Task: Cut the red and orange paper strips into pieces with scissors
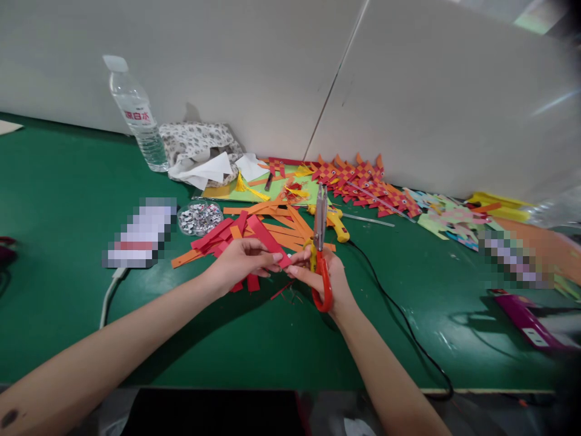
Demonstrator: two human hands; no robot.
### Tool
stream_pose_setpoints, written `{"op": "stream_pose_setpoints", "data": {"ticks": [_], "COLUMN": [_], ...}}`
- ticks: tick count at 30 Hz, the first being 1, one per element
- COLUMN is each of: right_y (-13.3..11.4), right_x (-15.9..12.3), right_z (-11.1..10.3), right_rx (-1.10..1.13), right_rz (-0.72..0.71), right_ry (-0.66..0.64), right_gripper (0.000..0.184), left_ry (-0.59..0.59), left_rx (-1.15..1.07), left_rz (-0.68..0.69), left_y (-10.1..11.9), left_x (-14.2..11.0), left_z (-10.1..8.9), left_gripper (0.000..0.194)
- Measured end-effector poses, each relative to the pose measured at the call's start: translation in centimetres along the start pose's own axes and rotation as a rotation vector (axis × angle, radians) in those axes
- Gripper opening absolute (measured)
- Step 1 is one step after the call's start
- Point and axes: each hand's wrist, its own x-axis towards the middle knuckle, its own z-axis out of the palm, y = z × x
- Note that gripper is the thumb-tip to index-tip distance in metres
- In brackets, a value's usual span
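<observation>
My left hand (247, 261) pinches a red paper strip (267, 236) between thumb and fingers. The strip slants up to the left from my fingertips. My right hand (329, 275) carries scissors (321, 218) with red and yellow handles, their blades pointing up and away. Its fingertips meet the lower end of the same red strip. Beneath and behind my hands lies a loose pile of orange paper strips (290, 233) and more red strips. A yellow hot glue gun (336, 221) lies just beyond the scissors.
A clear box of googly eyes (200, 218), a phone (140, 233) on a cable and a water bottle (138, 118) stand left. Woven red-orange paper fish (363, 181) line the wall. A black cord (390, 290) runs right, towards a purple power strip (529, 321).
</observation>
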Motion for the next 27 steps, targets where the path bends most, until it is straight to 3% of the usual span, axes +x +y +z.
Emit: {"op": "stream_pose_setpoints", "data": {"ticks": [27], "right_y": [-0.27], "right_x": [-0.10], "right_z": [0.26], "right_rx": [-0.036], "right_rz": [0.001], "right_ry": [-0.018], "right_gripper": [0.042], "left_ry": [-0.009], "left_rx": [0.002], "left_rz": [-0.001], "left_y": [-0.04], "left_x": [-0.01], "left_z": [0.01], "left_gripper": [0.026]}}
